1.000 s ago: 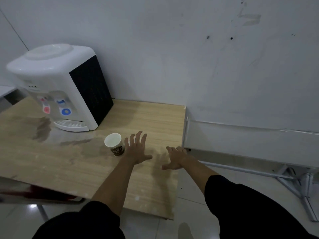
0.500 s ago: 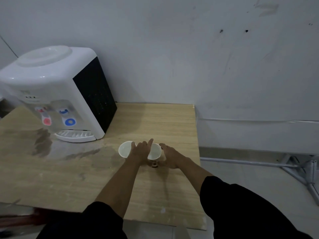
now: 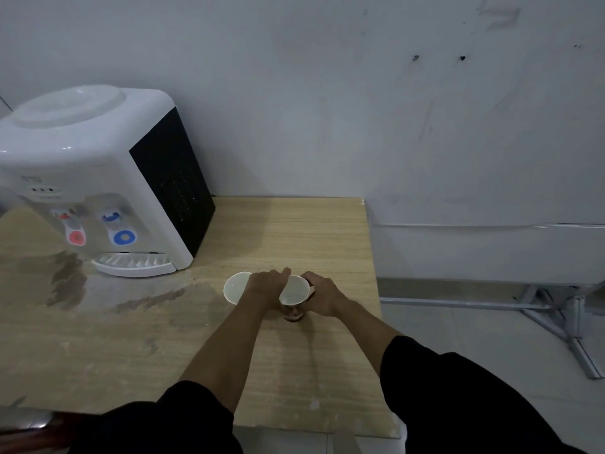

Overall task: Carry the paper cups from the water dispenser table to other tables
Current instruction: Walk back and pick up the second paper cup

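Gripping two round-rimmed paper cups [image 3: 236, 287] on wood-grain table [image 3: 311, 231], both hands [image 3: 266, 286].

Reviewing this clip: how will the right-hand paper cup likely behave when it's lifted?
The right cup is thin paper with an open top, so it probably dents if the right hand squeezes hard. It looks light; whether it holds water I cannot tell. It tapers to a narrow base, so it may tip easily on the wet-looking table.

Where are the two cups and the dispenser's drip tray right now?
Left cup [image 3: 233, 287]: head view, on the inside of its open mouth.
Right cup [image 3: 294, 291]: head view, on the inside of its open mouth.
Drip tray [image 3: 134, 262]: head view, on its white slotted grille.
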